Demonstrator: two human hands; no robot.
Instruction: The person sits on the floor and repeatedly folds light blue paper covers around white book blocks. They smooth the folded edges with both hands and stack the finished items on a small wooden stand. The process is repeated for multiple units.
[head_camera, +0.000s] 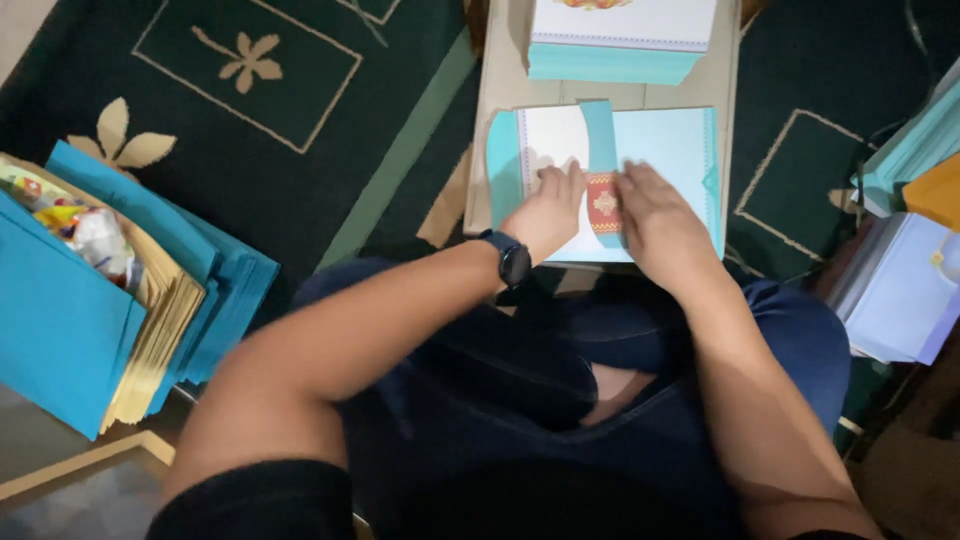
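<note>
both hands rest on a pale blue and white folded paper card (650, 160) that lies on a low light wooden desk (495, 90) in the upper middle of the frame, just beyond the person's crossed legs in dark blue trousers. the left hand (548, 210), with a black wristwatch (513, 262) on its wrist, presses flat on the white part of the card, fingers stretched toward the top of the frame. the right hand (655, 215) lies flat just beside it, on the blue part. between the two hands runs a narrow teal paper band (598, 135) with a small red and gold patterned patch (604, 203); both hands touch or nearly touch this patch, so they sit close together, open and flat, pinching nothing as far as can be seen. the band's long axis runs from the bottom to the top of the frame, across the card's wider side, and it lies about evenly between the two hands, the right perhaps slightly over it. a stack of similar white and teal cards (620, 40) stands at the desk's far end, at the top edge. at the left of the frame a thick pile of teal envelopes (110, 300) rests on the dark green patterned carpet (300, 180), and pale lilac and teal stacks (900, 280) sit at the right edge.
</note>
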